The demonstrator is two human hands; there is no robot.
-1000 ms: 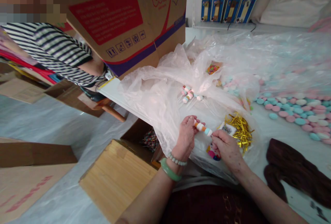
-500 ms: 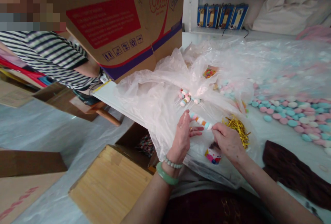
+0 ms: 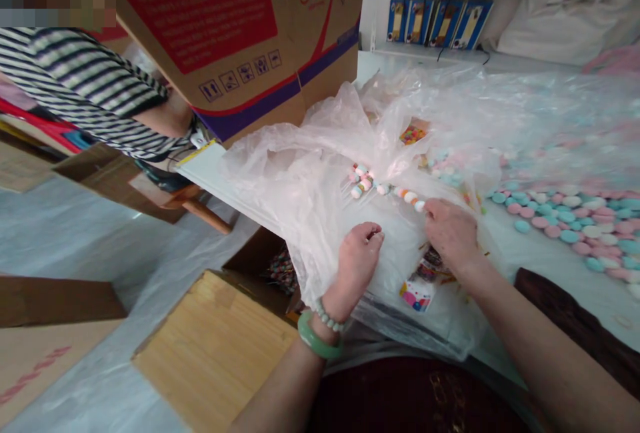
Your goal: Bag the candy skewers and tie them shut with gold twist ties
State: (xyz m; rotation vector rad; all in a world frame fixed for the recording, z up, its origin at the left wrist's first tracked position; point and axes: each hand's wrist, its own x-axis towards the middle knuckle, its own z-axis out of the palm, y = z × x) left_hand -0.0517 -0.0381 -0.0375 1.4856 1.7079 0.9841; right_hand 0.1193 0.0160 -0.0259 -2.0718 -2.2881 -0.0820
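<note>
My right hand pinches the near end of a candy skewer, a row of white, pink and orange marshmallow-like pieces held over the plastic sheet. Lower and to the left, my left hand is closed, thumb against curled fingers; whether anything small sits in them I cannot make out. Beyond the hands lies a small group of similar candy skewers with thin clear sticks. A printed packet rests below my right hand, which covers most of the gold ties.
Loose pastel candies spread over the table at right, partly under clear plastic. A large cardboard carton stands at the back left, beside a person in a striped shirt. Below the table edge is an open box of skewers.
My right hand has carried the candy skewer up and away, towards the other skewers. My left hand has come off it, and its fingers have curled closed.
</note>
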